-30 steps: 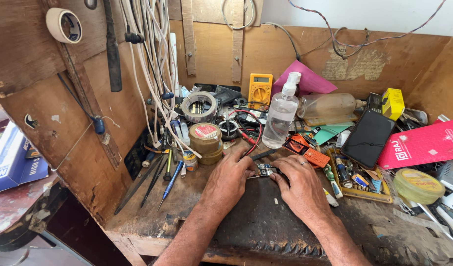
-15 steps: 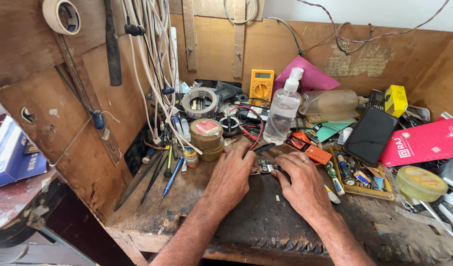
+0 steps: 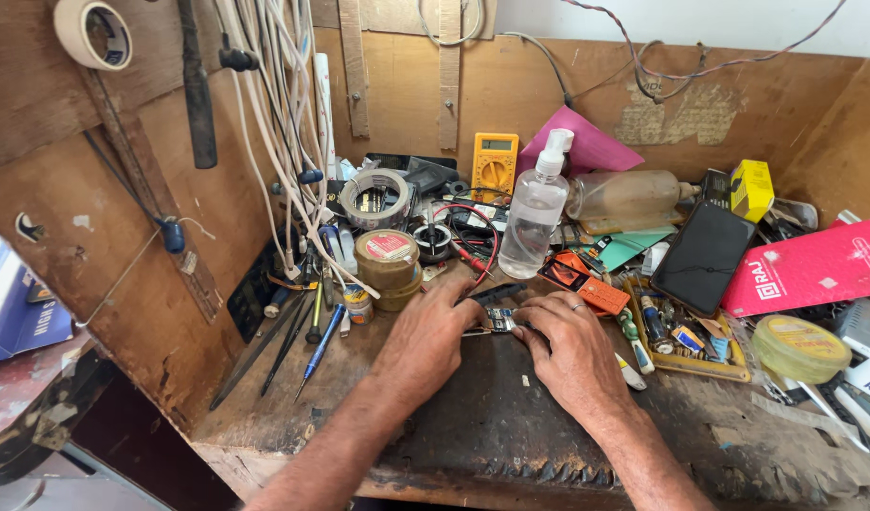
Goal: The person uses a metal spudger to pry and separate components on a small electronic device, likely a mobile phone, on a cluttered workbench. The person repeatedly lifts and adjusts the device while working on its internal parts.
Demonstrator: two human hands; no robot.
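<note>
Pinching a small circuit board (image 3: pixel 497 322) between them, left hand (image 3: pixel 426 336) and right hand (image 3: pixel 572 350) fingers close on its ends.

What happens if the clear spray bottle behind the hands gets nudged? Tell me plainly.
The clear spray bottle stands tall and narrow with a pump head on top, so it would probably tip rather than slide. It looks like thin plastic, likely light. Once down, its round body might roll into the yellow multimeter or nearby clutter.

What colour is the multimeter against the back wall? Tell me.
Yellow multimeter, clearest in the head view.
</note>
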